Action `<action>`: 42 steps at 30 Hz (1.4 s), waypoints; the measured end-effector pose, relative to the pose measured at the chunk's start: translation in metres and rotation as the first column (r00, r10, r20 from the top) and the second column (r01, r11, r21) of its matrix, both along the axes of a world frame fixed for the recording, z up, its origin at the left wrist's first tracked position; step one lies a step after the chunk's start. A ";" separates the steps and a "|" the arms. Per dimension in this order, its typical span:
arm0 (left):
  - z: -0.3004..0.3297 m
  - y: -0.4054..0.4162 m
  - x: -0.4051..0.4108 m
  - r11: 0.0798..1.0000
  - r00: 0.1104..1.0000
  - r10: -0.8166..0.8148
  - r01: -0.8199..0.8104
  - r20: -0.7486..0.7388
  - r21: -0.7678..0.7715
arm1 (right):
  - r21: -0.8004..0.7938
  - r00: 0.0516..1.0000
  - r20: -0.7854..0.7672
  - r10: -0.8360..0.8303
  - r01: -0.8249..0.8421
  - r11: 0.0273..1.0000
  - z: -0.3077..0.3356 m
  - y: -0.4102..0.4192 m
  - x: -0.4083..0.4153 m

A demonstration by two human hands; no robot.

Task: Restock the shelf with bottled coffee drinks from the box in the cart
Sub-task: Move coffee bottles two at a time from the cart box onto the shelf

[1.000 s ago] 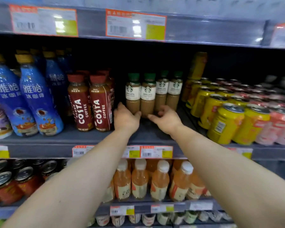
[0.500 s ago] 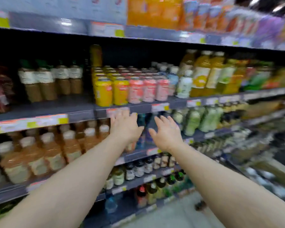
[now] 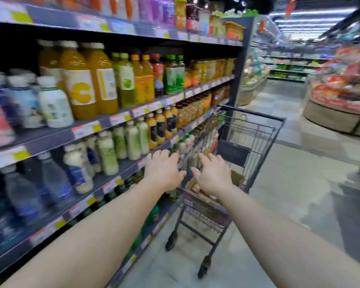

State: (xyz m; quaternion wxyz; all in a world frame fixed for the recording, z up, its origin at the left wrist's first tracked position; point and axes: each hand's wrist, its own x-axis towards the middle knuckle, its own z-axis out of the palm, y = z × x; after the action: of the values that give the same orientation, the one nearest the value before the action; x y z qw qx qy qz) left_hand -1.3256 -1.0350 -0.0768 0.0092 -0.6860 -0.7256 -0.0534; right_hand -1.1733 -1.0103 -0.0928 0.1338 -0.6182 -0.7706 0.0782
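A dark wire shopping cart stands in the aisle beside the shelving. A brown cardboard box shows inside it, mostly hidden behind my hands. My left hand is stretched out with fingers spread, just left of the cart's near edge, holding nothing. My right hand reaches over the cart's near end, fingers apart and empty. The shelf on the left carries juice and drink bottles. The coffee bottles are out of view.
Large orange juice bottles and white bottles fill the upper shelf. A round produce display stands at the right across the aisle. The grey floor stretches ahead past the cart.
The view has swung right, from the coffee bottles on the shelf to the cart in the aisle. Both hands left the shelf and now reach toward the cart, still empty.
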 end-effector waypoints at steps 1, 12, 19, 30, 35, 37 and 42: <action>-0.007 0.025 0.008 0.999 1.000 -0.026 0.026 0.012 -0.019 | -0.007 0.999 0.001 -0.032 0.032 0.999 -0.004 0.018 0.011; -0.071 0.257 0.081 0.944 0.957 -0.271 0.286 0.107 -0.166 | -0.166 0.946 0.025 -0.324 0.324 0.931 -0.061 0.199 0.123; -0.143 0.354 0.092 0.927 0.968 -0.162 0.216 0.193 -0.305 | -0.272 0.956 0.028 -0.292 0.288 0.918 -0.125 0.308 0.162; -0.280 0.424 0.109 0.799 0.911 0.287 -0.057 0.297 -0.599 | -0.622 0.997 0.011 -0.071 0.062 0.780 -0.263 0.449 0.186; -0.337 0.447 0.106 0.748 0.910 0.312 -0.059 0.272 -0.661 | -0.753 0.993 -0.024 -0.119 0.061 0.655 -0.348 0.463 0.162; -0.360 0.460 0.104 0.747 0.903 0.316 -0.048 0.290 -0.663 | -0.769 0.990 -0.008 -0.139 0.082 0.633 -0.383 0.469 0.154; -0.406 0.471 0.100 0.761 0.882 0.297 0.013 0.365 -0.649 | -0.794 0.953 0.069 -0.295 0.232 0.563 -0.449 0.474 0.138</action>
State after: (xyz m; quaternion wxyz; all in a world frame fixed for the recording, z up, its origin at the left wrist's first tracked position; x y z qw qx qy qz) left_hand -1.2254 -0.5635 -0.4831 -0.3852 -0.5582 -0.7338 0.0392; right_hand -1.0353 -0.5363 -0.5422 -0.1165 -0.7175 -0.5489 0.4128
